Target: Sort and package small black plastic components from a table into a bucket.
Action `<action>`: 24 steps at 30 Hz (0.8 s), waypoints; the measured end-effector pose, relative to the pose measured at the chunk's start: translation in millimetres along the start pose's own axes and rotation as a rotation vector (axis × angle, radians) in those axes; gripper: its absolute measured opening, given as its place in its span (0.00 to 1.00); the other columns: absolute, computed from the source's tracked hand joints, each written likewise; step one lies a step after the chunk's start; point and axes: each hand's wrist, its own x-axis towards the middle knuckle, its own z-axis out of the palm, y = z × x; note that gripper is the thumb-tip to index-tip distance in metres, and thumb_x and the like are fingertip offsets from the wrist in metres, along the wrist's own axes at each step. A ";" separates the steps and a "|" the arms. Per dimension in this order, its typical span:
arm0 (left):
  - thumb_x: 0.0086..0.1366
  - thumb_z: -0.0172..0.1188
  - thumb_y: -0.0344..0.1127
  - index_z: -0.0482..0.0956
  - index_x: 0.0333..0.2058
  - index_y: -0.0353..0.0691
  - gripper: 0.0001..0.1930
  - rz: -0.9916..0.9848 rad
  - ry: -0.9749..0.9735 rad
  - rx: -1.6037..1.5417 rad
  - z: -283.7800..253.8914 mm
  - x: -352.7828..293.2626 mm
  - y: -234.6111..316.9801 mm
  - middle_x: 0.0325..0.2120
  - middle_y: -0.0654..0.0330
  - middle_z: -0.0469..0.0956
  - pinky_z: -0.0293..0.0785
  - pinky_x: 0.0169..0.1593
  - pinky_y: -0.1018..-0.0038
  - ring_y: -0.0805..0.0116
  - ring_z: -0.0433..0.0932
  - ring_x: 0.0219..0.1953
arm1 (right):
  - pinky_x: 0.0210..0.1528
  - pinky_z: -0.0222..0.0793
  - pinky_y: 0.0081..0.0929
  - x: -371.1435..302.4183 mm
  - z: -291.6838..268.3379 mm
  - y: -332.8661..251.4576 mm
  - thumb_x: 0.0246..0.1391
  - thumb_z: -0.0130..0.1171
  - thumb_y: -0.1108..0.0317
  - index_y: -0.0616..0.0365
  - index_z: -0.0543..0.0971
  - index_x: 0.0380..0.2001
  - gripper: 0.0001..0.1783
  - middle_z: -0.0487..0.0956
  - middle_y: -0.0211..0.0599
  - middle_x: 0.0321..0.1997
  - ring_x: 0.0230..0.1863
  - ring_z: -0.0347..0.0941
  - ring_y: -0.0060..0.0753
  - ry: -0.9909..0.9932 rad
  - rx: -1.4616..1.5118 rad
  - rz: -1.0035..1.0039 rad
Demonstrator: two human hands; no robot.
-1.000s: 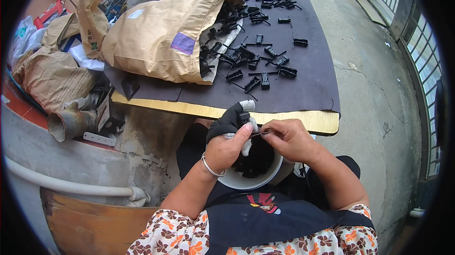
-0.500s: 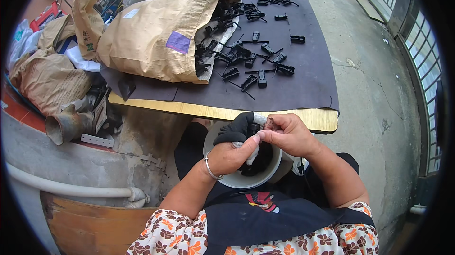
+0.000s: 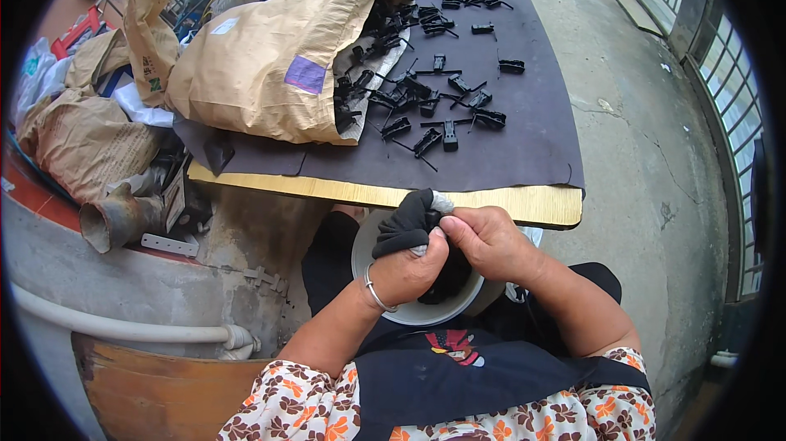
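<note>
Both hands meet in front of me over a pale round bucket [image 3: 450,310] with dark contents. My left hand [image 3: 409,265] is closed, its fingers covered by a black glove or cloth [image 3: 403,226] with a greyish-white tip; a small dark piece shows at its edge, mostly hidden. My right hand [image 3: 495,243] pinches at that same spot, thumb pressed against the left thumb; what lies in the pinch is hidden. Beyond the hands, several black plastic parts with thin tails [image 3: 449,136] lie scattered on the dark table covering [image 3: 524,146].
A large tan sack [image 3: 246,72] lies on its side on the table, more black parts spilling from its mouth. The table's yellow front edge [image 3: 368,190] is just ahead of my hands. Bags and a rusty pipe piece [image 3: 119,218] crowd the left; a barred gate [image 3: 729,97] stands right.
My right fingers have folded in closer against the left hand and hide the piece between them. The gloved left fingers have turned slightly, lifting to the right.
</note>
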 end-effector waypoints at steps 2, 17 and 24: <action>0.55 0.48 0.27 0.68 0.39 0.30 0.12 0.092 0.032 0.160 3.8 0.8 -7.7 0.31 0.51 0.71 0.68 0.39 0.71 0.58 0.72 0.33 | 0.28 0.66 0.33 1.7 4.9 5.6 0.58 0.47 0.63 0.65 0.74 0.26 0.16 0.73 0.51 0.20 0.21 0.69 0.45 0.052 -0.010 -0.009; 0.56 0.60 0.39 0.77 0.38 0.37 0.14 -0.049 -0.072 0.477 -34.8 15.1 10.3 0.32 0.52 0.77 0.70 0.42 0.70 0.57 0.76 0.36 | 0.22 0.58 0.28 0.2 -21.8 -4.9 0.60 0.47 0.63 0.65 0.69 0.21 0.17 0.62 0.37 0.13 0.18 0.55 0.25 0.043 -0.138 0.009; 0.55 0.55 0.37 0.74 0.34 0.37 0.11 0.190 0.110 0.894 -12.9 87.5 -53.3 0.30 0.49 0.75 0.70 0.39 0.62 0.50 0.74 0.34 | 0.26 0.63 0.37 1.4 -19.2 -4.4 0.55 0.52 0.64 0.64 0.69 0.21 0.15 0.70 0.49 0.17 0.21 0.67 0.51 0.087 -0.226 -0.069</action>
